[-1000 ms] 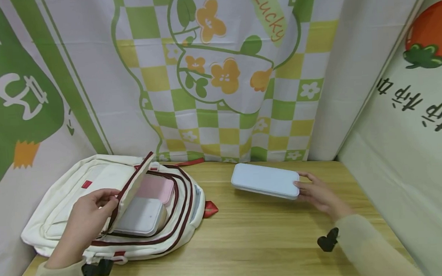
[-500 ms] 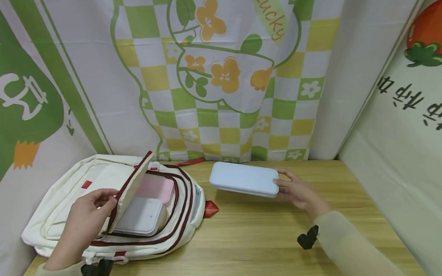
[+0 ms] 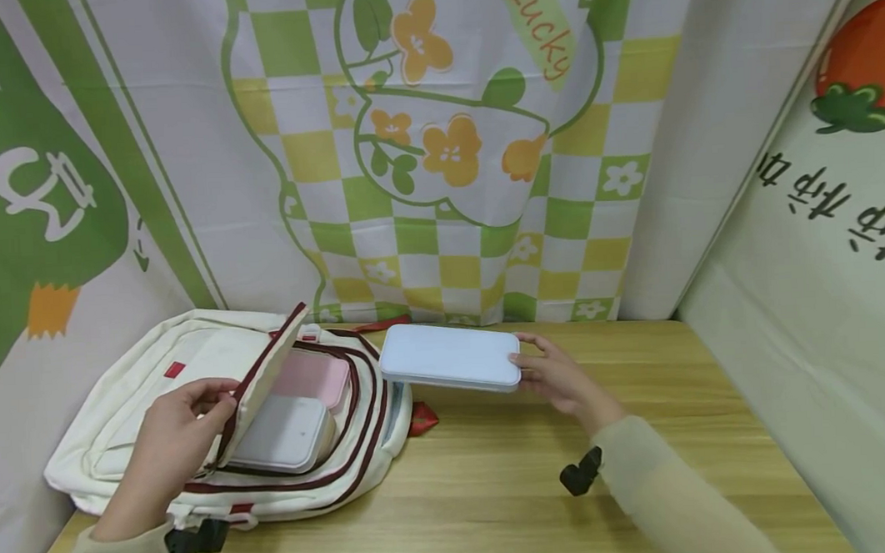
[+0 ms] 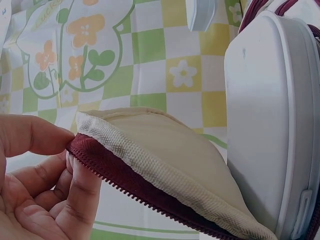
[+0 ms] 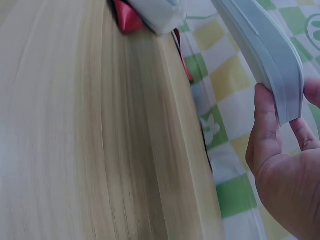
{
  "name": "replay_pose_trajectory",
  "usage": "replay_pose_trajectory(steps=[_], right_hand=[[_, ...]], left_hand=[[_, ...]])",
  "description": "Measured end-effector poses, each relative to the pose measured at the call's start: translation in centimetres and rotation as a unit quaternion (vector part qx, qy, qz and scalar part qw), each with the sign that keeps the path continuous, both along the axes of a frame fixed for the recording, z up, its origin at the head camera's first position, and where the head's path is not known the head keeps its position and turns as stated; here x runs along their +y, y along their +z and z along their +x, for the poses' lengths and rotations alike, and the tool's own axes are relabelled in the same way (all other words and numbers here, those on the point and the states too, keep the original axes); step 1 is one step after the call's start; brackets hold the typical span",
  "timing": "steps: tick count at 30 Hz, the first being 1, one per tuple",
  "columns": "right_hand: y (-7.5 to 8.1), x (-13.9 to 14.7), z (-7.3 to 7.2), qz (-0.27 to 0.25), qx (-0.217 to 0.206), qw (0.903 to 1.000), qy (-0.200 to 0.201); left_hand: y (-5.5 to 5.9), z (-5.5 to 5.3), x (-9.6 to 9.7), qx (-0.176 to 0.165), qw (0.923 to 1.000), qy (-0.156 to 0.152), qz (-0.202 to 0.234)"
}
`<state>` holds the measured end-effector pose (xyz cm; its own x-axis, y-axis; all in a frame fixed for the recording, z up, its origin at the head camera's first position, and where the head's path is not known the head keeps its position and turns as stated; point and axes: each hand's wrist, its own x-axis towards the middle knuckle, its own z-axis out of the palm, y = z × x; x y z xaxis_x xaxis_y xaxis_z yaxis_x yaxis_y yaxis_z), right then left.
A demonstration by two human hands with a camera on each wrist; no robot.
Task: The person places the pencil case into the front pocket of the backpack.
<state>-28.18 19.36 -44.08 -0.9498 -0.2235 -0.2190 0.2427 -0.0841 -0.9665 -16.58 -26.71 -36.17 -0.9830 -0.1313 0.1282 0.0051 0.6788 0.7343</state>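
A cream backpack [image 3: 146, 359] with dark red zips lies on the table's left side, its front pocket unzipped. My left hand [image 3: 184, 432] pinches the edge of the pocket flap [image 4: 165, 155] between thumb and fingers and holds it up. Inside the pocket sit a white case [image 3: 281, 435] with rounded corners and a pink case [image 3: 314, 379] behind it. My right hand [image 3: 560, 379] grips one end of a flat pale blue case [image 3: 450, 355], held above the table. The case's far end overlaps the backpack's right edge in the head view.
The wooden table [image 3: 484, 491] runs up to a patterned curtain [image 3: 442, 268] at the back. More printed cloth hangs at the left and right sides. A red strap tab [image 3: 422, 418] sticks out from the backpack's right side.
My right hand has carried the pale blue case leftward, from the table's right part to the backpack's edge. My left hand and the flap have stayed in place.
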Motion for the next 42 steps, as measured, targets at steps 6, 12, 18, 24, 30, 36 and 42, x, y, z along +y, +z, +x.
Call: replay_pose_trajectory(steps=[6, 12, 18, 24, 30, 36, 42], right_hand=[[-0.3, -1.9, -0.4, -0.011, 0.003, 0.9999, 0.002], [-0.1, -4.1, -0.5, -0.015, 0.010, 0.9998, 0.008], [-0.4, -6.1, -0.6, -0.035, 0.009, 0.9993, 0.006], [-0.7, -7.6, -0.5, -0.037, 0.003, 0.9993, 0.001], [-0.9, -9.3, -0.4, -0.043, 0.004, 0.9991, -0.001], [-0.9, -10.8, -0.4, -0.048, -0.001, 0.9988, -0.003], [-1.0, -12.1, -0.4, -0.049, -0.007, 0.9988, 0.005]], left_hand=[[0.0, 0.0, 0.0, 0.000, 1.0000, 0.001, -0.004], [0.0, 0.0, 0.0, -0.003, 1.0000, 0.003, -0.004], [0.1, 0.0, 0.1, -0.009, 0.9999, 0.004, -0.004], [0.1, 0.1, 0.0, -0.011, 0.9999, 0.004, -0.006], [-0.1, 0.1, 0.1, -0.001, 1.0000, 0.005, -0.006], [-0.2, 0.2, 0.1, -0.003, 1.0000, 0.004, 0.003], [-0.1, 0.2, 0.1, -0.002, 1.0000, 0.002, 0.000]])
